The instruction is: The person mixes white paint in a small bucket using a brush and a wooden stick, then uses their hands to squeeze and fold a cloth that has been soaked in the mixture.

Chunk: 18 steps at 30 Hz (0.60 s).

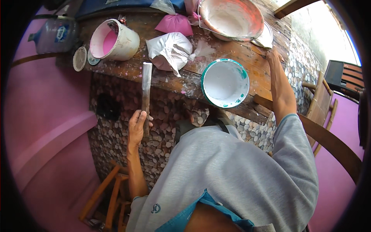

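Note:
My left hand point(138, 125) is closed round an upright flat stick point(147, 85) with a pale coated upper part. My right hand point(275, 56) reaches to the table's right, fingers closed at the edge of a white lid-like disc point(266, 34) beside a large bucket point(232, 17) with pink stains inside. A smaller bucket point(226, 83) with teal-smeared rim and white contents stands at the table's near edge. Left of it lie a crumpled white bag point(168, 52) and a pink bag point(174, 25); a white bucket point(127, 42) with pink contents stands further left.
The worn wooden table point(255, 63) spans the top, with loose lids point(79, 58) and a water jug point(52, 36) at left. Pink walls point(46, 147) flank me. Wooden stools point(112, 193) sit lower left, bamboo furniture point(317, 104) at right, on a pebble-patterned floor point(112, 135).

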Each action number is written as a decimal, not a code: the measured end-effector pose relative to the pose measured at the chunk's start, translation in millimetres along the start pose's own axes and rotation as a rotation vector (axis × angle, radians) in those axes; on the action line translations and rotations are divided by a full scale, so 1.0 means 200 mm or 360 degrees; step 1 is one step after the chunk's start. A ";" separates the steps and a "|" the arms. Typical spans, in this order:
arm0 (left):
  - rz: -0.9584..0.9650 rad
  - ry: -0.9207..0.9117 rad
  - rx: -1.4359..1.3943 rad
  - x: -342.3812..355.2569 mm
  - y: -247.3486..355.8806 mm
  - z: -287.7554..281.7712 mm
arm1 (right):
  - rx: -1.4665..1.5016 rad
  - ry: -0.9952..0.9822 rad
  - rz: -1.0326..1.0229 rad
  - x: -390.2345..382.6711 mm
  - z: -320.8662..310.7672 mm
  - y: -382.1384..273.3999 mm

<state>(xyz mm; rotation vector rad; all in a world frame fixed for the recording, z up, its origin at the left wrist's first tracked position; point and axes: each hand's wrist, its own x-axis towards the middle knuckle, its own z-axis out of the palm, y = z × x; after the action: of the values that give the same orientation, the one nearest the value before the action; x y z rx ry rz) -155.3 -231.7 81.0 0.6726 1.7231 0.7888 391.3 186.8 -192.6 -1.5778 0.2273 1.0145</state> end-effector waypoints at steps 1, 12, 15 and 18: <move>0.0051 0.0032 -0.0009 0.03 0.00 0.00 | 0.0105 -0.0185 0.0069 0.04 -0.02 0.02; 0.0456 0.0148 0.0279 0.55 0.03 -0.12 | -0.1209 0.0114 -0.0933 -0.38 -0.17 -0.24; 0.0592 0.0182 0.0281 0.68 -0.02 -0.21 | -0.0268 -0.0119 -0.1033 -0.97 -0.19 -0.22; 0.0729 0.0119 0.0174 0.86 0.01 -0.23 | -0.0247 -0.0282 -0.1151 -1.41 -0.41 -0.16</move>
<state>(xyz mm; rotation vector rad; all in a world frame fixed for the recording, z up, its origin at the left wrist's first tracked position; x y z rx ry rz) -245.6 -106.9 -9.7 1.1502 1.7094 1.0472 281.4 17.9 22.8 -1.5180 -0.5258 0.5966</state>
